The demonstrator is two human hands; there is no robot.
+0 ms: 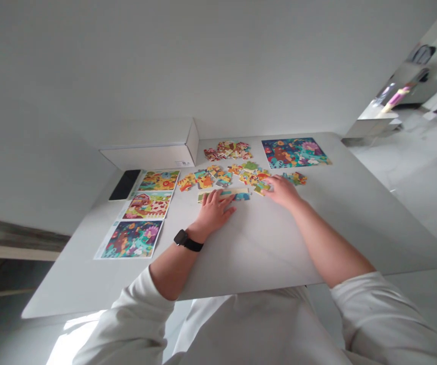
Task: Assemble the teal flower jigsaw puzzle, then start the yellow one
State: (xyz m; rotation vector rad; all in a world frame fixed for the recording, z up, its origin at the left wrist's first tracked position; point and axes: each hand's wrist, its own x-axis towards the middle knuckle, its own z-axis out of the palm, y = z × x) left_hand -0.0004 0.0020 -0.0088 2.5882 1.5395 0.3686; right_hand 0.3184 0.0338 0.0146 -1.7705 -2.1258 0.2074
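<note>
My left hand [214, 210] lies flat, fingers spread, over a short strip of joined puzzle pieces [242, 196] and covers its middle. The strip is pale along the top, with a blue shape at its right end. At the right side of the loose pile, my right hand [282, 191] has its thumb and fingertips closed at the edge of a green and yellow puzzle piece [261, 188]. Loose animal-picture pieces [204, 178] spread just beyond both hands. A couple more pieces [295, 178] lie beyond my right hand, partly hidden by it.
A finished dark-blue puzzle [296, 152] lies at the back right. Reddish pieces [228, 150] are heaped at the back, beside a white box [150, 154]. On the left are a sheet with three reference pictures [150, 205] and a black phone [125, 185]. A wall stands behind the table.
</note>
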